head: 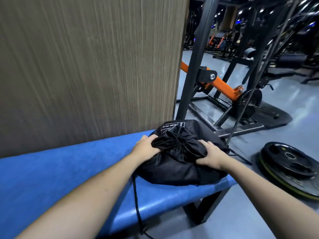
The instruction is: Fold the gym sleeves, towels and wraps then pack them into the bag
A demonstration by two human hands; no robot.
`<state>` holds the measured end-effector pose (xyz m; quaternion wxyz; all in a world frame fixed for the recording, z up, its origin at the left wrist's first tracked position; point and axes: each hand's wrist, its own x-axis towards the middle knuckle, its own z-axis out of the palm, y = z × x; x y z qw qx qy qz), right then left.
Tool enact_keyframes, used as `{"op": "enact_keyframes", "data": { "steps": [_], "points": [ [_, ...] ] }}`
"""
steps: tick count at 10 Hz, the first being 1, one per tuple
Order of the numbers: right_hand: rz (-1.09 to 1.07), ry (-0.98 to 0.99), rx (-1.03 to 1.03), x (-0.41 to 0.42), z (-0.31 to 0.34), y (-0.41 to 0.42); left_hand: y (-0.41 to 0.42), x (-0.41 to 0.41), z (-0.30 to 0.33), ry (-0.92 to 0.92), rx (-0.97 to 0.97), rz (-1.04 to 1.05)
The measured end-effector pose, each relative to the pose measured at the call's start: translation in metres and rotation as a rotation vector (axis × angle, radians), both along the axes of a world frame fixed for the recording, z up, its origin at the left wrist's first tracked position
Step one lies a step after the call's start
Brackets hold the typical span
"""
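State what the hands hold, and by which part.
Both hands, left hand and right hand, grip the black drawstring bag by the bunched fabric beside its cinched mouth.

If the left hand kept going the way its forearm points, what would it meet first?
The left hand already grips the black drawstring bag on the blue padded bench; pushing on, it would likely press into the bag's gathered neck.

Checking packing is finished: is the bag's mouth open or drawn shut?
Drawn shut: the bag has its mouth gathered into puckers, both hands gripping beside it.
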<state>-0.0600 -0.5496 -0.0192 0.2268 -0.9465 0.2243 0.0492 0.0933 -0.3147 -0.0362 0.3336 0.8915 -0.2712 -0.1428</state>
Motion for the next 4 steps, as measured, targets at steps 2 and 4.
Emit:
{"op": "enact_keyframes", "data": {
  "steps": [2, 4],
  "points": [
    [0.014, 0.015, -0.055, -0.012, 0.016, 0.008, 0.022, -0.01, 0.025, -0.008, 0.05, -0.071],
    [0.107, -0.089, -0.161, -0.029, 0.063, 0.037, 0.085, -0.029, 0.067, -0.1, -0.007, -0.056]
  ]
}}
